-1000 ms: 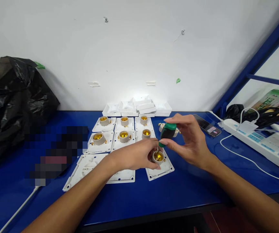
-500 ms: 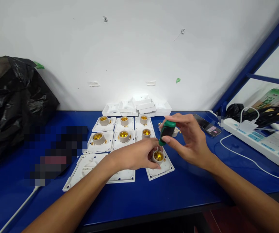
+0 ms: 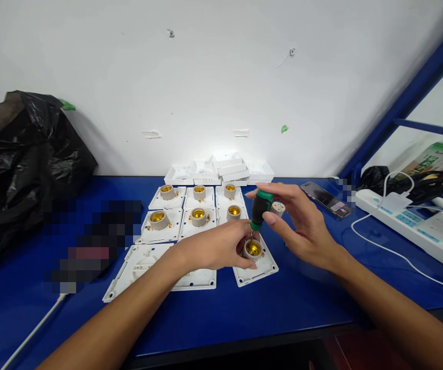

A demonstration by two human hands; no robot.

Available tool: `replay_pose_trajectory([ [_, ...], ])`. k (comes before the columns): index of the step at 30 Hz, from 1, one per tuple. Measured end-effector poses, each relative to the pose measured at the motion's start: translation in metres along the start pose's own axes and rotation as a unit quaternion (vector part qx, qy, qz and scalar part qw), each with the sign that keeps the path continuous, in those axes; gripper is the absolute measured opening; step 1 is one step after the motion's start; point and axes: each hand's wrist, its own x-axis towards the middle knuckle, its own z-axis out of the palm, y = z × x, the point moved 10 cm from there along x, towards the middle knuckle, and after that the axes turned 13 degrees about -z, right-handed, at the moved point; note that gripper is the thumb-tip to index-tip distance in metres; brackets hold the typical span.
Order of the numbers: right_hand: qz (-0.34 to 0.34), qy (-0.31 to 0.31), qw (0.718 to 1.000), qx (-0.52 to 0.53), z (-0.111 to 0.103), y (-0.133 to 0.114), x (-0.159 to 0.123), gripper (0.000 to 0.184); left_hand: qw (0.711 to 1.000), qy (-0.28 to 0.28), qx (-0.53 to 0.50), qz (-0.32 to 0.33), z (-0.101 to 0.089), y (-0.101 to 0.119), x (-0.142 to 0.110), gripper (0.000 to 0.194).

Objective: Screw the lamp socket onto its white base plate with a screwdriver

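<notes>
My right hand (image 3: 296, 218) grips a green and black screwdriver (image 3: 261, 208) by its handle, fingertips and thumb around it. The screwdriver points down, its shaft entering a brass-lined lamp socket (image 3: 252, 250). That socket sits on a white square plate (image 3: 263, 271) at the near right of the rows. My left hand (image 3: 229, 244) pinches the socket's side, thumb at the front and the other fingers partly hidden behind it. Another loose socket (image 3: 278, 208) shows partly behind my right hand.
Several white plates with sockets (image 3: 158, 220) stand in rows to the left, with bare plates (image 3: 129, 267) nearer me. White boxes (image 3: 206, 172) are stacked by the wall. A phone (image 3: 326, 199) and a power strip (image 3: 409, 221) lie right; a black bag (image 3: 29, 144) stands left.
The screwdriver is more upright, its handle slightly lower and to the left, and my right fingers have shifted around it. My left hand stays on the socket. The whole view has shifted slightly.
</notes>
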Motion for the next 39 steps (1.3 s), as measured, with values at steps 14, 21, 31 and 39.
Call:
replay_pose_trajectory([
  [14,0.005,0.034,0.999,-0.005,-0.005,0.006,-0.006,0.05,1.0,-0.004,-0.001,0.01,0.001,-0.001,0.0,0.031],
  [21,-0.017,0.028,0.999,-0.025,-0.005,0.002,-0.006,0.053,1.0,-0.002,0.002,0.013,0.0,0.002,-0.001,0.029],
  [31,-0.016,0.029,0.999,-0.031,-0.005,-0.001,-0.003,0.051,1.0,-0.005,0.002,0.003,0.001,-0.002,0.001,0.032],
  [39,-0.02,0.02,0.999,-0.031,-0.003,-0.002,-0.004,0.054,1.0,-0.001,-0.004,-0.001,-0.001,0.001,-0.002,0.03],
])
